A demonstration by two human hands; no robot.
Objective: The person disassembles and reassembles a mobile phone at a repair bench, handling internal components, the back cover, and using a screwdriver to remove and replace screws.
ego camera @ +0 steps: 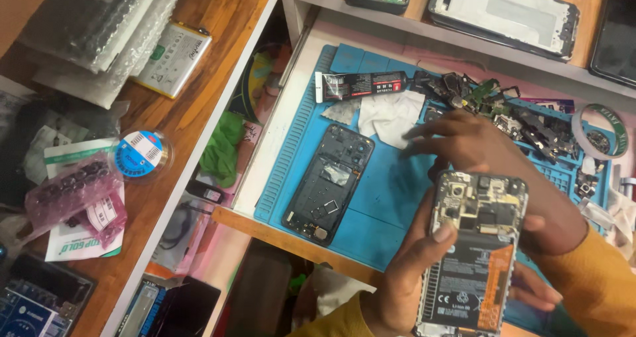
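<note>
Bare circuitry is facing up because our left hand [404, 277] is gripping an opened phone [474, 251] by its edge, thumb pressing near the board so the battery and parts are showing. Our right hand [490, 151] is reaching past it, fingers spread loosely over the blue mat [391, 198], holding nothing we can make out. Left of the phone, a dark frame [329, 181] is lying flat on the mat. Beyond the phone, a white cloth [391, 115] and a black glue tube [361, 85] are sitting near the mat's far edge, with small loose parts [523, 118] heaped to the right, a tape roll [601, 130] beside them.
</note>
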